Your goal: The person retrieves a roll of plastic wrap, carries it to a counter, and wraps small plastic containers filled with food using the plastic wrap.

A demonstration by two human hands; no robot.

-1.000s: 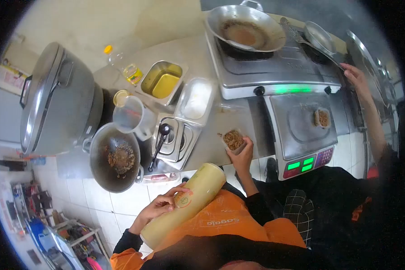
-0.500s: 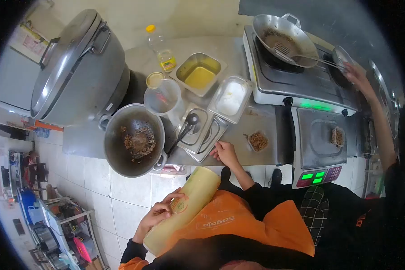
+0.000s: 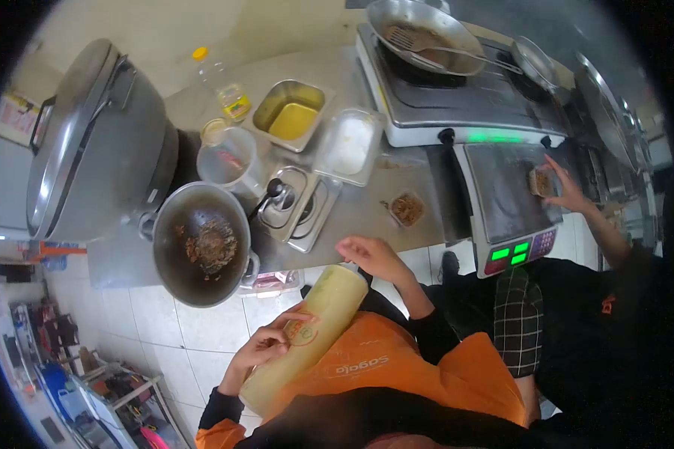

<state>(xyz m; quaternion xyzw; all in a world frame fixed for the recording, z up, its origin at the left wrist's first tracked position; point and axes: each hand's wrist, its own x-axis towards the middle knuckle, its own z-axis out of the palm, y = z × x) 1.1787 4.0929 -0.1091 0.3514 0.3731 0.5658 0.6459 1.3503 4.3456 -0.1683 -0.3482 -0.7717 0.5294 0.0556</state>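
Note:
A thick roll of plastic wrap (image 3: 323, 310) with a red and green printed label lies slanted against my orange apron. My left hand (image 3: 266, 346) rests on its near side, fingers bent over the film, holding it. My right hand (image 3: 378, 260) hovers just above the roll's upper end, at the counter edge. Its fingers point left, loosely bent and apart, and nothing shows in them. Past it on the counter are steel lids (image 3: 307, 213) with a black ladle (image 3: 272, 191), and a small clear tub of brown crumbly food (image 3: 407, 210).
A co-worker's hand (image 3: 569, 191) touches another filled tub (image 3: 541, 182) on the lit scale (image 3: 502, 202). A stove (image 3: 457, 105) carries a wok (image 3: 427, 37). Leftward are a pot with food scraps (image 3: 168, 262), a plastic jug (image 3: 228, 161), oil bottle (image 3: 225, 90) and large lidded pot (image 3: 97, 150).
My right hand has left the steel lid and drawn back toward the roll's end. The co-worker's hand has moved from the wok spatula's handle to the tub on the scale. The view has shifted.

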